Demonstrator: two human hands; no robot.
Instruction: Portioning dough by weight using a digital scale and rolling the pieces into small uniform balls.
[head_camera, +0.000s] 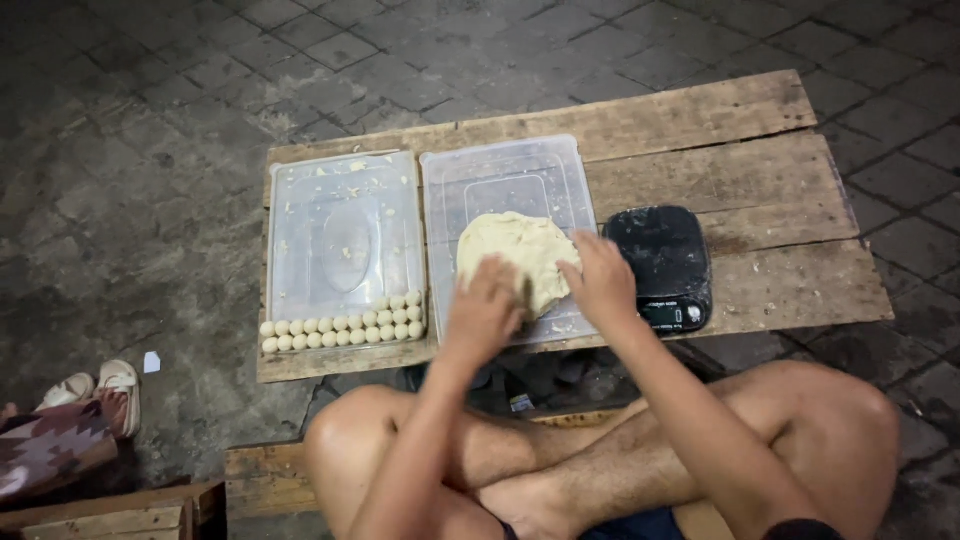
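Note:
A pale lump of dough (510, 250) lies on a clear plastic lid (500, 175) in the middle of a low wooden board (760, 190). My left hand (485, 310) presses on the dough's near edge, fingers curled into it. My right hand (602, 275) grips the dough's right side. Left of it, a second clear lid (340, 220) carries several small dough balls (345, 325) lined up in rows along its near edge.
A black digital kitchen scale (665, 260) stands right of the dough lid, close to my right hand. My crossed bare legs (600, 450) sit before the board. Paved stone ground surrounds it. A pair of shoes (100, 385) and patterned cloth lie at far left.

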